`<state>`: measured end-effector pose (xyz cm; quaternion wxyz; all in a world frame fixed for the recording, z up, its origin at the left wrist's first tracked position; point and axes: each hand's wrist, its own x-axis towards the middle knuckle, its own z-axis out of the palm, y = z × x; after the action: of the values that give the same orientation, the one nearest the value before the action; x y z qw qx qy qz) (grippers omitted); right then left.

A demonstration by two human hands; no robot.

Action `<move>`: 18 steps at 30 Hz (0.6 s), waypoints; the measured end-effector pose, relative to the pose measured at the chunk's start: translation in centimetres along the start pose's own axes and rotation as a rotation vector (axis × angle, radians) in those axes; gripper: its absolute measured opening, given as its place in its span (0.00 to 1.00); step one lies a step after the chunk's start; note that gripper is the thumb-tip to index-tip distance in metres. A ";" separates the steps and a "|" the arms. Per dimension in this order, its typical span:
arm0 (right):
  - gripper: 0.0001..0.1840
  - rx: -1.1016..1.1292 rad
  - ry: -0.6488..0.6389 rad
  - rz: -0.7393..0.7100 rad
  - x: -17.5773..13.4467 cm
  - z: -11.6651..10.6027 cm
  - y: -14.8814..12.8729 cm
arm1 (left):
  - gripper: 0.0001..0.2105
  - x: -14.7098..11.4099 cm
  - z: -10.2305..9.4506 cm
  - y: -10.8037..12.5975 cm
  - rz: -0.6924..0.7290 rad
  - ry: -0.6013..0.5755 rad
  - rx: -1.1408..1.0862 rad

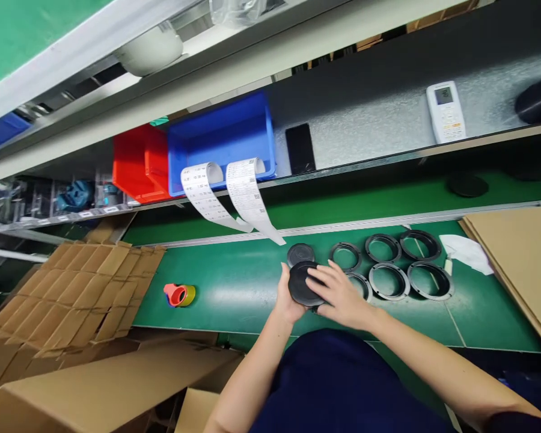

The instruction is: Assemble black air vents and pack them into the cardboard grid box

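A round black disc [304, 285] is held up between both hands above the green bench. My left hand [287, 296] grips its left and lower edge from beneath. Across its right side lie the fingers of my right hand [342, 294], pressed onto the top face. Just behind it a second black disc [300, 254] lies flat on the bench. To the right sit several black rings [389, 281] in two rows, the nearest one partly hidden by my right hand. What is under the held disc is hidden.
A tape roll [183, 295] stands on the green bench [234, 300] at left, near a cardboard divider grid [81, 288]. Two label strips [252, 192] hang from the shelf by a blue bin [225, 132]. The shelf also bears a phone [300, 148] and a white remote [446, 112]. Cardboard [518, 258] leans right.
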<state>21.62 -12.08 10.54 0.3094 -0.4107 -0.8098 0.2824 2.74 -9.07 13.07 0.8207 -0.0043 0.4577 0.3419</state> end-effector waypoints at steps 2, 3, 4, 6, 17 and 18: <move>0.38 -0.077 -0.141 -0.071 -0.7 0.9 -0.1 | 0.35 0.6 -0.6 -0.5 -0.066 0.064 0.024; 0.42 -0.087 -0.177 -0.053 -1.0 1.3 0.0 | 0.35 0.9 -0.8 -0.9 -0.101 0.077 0.039; 0.48 -0.087 -0.190 -0.010 -1.2 1.7 0.1 | 0.35 1.2 -0.8 -1.3 -0.126 0.077 0.055; 0.60 -0.070 -0.199 0.091 -1.2 2.6 0.7 | 0.36 1.9 -0.6 -2.0 -0.142 0.046 0.081; 0.64 -0.537 -0.133 0.696 1.1 3.1 14.3 | 0.33 3.2 -2.8 -0.7 -0.094 0.212 0.238; 0.65 -0.559 -0.163 0.706 1.4 3.5 15.1 | 0.31 3.1 -3.5 -0.5 -0.100 0.230 0.221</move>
<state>25.82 -4.00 -2.13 0.0067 -0.7056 -0.6873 0.1725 1.51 -8.82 8.52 0.7743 0.0240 0.5828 0.2454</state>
